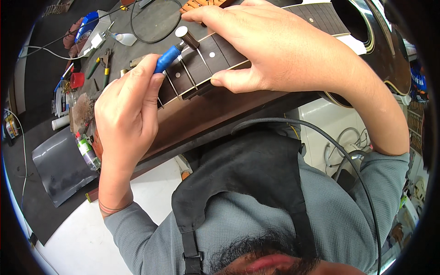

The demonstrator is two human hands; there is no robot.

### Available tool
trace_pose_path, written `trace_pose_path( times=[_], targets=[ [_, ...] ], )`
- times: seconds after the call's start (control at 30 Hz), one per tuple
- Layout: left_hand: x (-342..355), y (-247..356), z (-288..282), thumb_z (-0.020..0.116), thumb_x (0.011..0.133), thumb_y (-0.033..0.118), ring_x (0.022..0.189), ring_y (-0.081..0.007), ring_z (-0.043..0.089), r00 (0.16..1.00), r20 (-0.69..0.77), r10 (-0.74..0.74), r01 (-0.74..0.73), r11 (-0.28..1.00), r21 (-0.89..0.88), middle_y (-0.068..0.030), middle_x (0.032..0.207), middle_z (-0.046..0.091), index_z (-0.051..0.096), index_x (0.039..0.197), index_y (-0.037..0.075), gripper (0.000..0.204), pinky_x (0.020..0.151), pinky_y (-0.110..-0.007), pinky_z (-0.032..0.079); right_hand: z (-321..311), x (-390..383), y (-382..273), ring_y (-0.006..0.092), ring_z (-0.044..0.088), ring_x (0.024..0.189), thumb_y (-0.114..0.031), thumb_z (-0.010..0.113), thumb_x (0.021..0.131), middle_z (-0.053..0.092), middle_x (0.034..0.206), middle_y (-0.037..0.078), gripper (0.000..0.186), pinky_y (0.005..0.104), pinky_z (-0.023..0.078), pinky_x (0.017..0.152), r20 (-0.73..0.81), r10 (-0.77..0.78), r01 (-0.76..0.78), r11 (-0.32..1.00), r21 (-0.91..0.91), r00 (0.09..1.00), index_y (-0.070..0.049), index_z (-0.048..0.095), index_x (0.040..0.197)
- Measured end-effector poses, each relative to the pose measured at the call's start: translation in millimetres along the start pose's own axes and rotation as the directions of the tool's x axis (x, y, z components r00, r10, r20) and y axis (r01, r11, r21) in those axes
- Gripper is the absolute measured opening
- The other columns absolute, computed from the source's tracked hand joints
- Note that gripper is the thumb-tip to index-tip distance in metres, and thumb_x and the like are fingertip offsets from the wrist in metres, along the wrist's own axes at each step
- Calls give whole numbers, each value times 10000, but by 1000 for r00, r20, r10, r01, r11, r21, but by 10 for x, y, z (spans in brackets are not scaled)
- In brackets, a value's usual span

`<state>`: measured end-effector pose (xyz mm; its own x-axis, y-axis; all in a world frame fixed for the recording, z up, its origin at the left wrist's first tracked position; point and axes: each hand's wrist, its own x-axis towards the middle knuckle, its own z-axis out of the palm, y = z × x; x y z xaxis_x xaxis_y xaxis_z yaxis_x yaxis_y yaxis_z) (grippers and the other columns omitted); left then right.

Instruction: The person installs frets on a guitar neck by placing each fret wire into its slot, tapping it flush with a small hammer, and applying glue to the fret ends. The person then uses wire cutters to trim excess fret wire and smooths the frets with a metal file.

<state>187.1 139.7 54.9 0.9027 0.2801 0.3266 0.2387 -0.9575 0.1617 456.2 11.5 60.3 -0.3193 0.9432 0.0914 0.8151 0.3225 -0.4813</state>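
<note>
My left hand point(126, 107) is closed around the blue handle of a small hammer point(167, 59). The hammer's round metal head sits just above the dark fretboard point(222, 54) of a guitar. Several fret wires point(187, 73) lie across the board near the hammer, with ends sticking out past its near edge. Spanning the guitar neck, my right hand point(284, 52) grips it, thumb at the near edge beside a fret wire and fingers over toward the far edge. The dark guitar body point(389, 59) with its sound hole lies at the upper right.
Green-and-yellow pliers point(106, 66), a small white bottle point(124, 39) and a red cap point(77, 80) lie on the dark bench at left. A brush point(83, 107), a green-labelled bottle point(87, 150) and a black sheet point(64, 165) are nearer. A black cable point(321, 130) arcs across my right side.
</note>
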Motion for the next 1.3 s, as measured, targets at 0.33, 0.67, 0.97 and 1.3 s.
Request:
trace_pose_path(
  times=[0.33, 0.67, 0.97, 1.3],
  targets=[
    [-4, 15, 8, 682, 1079, 91, 728, -328, 668, 1000, -14, -25, 24, 999, -39, -179, 929, 722, 720, 1292, -34, 250, 706, -389, 547, 193, 41, 121, 453, 699, 1134, -373, 700, 1015, 720, 1126, 353, 845, 461, 547, 1050, -49, -7, 5, 999, -34, 999, 233, 397, 1520],
    [-2, 98, -21, 723, 1039, 80, 740, -354, 661, 992, 39, -121, 121, 993, 8, -183, 926, 739, 749, 1248, -16, 232, 733, -374, 565, 28, -17, 50, 454, 700, 1101, -364, 705, 1008, 721, 1089, 346, 825, 462, 552, 1029, -13, -30, 30, 999, 16, 999, 218, 408, 1511],
    [-57, -38, 11, 598, 1158, 161, 876, -139, 656, 998, 34, 55, -56, 998, 22, -87, 1067, 745, 719, 1316, -19, 269, 809, -298, 520, 43, -8, 83, 398, 700, 1019, -348, 708, 1000, 740, 1042, 238, 535, 450, 509, 1010, -31, -60, 62, 996, 64, 998, 51, 559, 1324],
    [-133, -18, -67, 623, 1144, 206, 826, -182, 669, 999, -46, 0, -6, 993, -120, -131, 1134, 762, 662, 1362, -35, 327, 732, -339, 519, -20, -38, 30, 370, 701, 985, -342, 696, 998, 733, 996, 214, 490, 444, 508, 975, -19, -50, 51, 993, 102, 999, 35, 580, 1288]
  ],
)
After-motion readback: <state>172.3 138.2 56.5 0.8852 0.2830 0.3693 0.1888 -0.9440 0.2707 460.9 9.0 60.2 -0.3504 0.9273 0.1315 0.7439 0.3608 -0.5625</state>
